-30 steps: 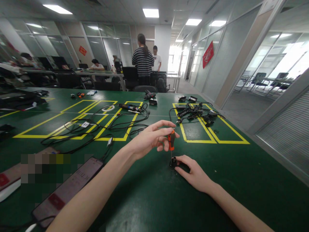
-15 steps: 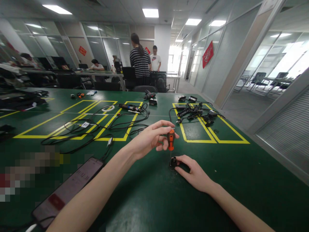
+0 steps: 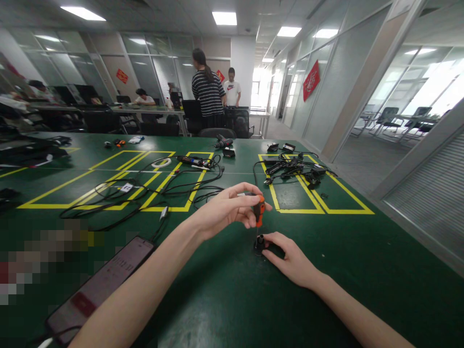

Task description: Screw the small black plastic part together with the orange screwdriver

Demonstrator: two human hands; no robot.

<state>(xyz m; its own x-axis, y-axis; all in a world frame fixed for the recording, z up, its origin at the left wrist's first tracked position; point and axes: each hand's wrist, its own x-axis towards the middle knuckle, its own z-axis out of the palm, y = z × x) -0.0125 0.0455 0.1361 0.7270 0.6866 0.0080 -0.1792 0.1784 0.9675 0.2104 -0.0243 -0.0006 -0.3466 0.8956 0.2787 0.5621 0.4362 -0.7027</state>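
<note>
My left hand (image 3: 237,208) is closed around the handle of an orange and black screwdriver (image 3: 260,212), which stands upright with its thin shaft pointing down. Below it, the shaft meets a small black part (image 3: 258,245) with a round base and a short raised post, resting on the green table (image 3: 217,299). The fingers and thumb of my right hand (image 3: 290,258) pinch this part from its right side. Where exactly the screwdriver's tip sits in the part is too small to tell.
A phone (image 3: 101,285) with a cable lies at the left. Black cables (image 3: 145,193) spread across yellow tape outlines. More black cables and parts (image 3: 290,166) lie at the back right, and a power drill (image 3: 224,141) at the far edge. Several people are beyond the table.
The screwdriver's handle has turned and shifted slightly right within my left hand's fingers. My right hand and the black part have stayed in place.
</note>
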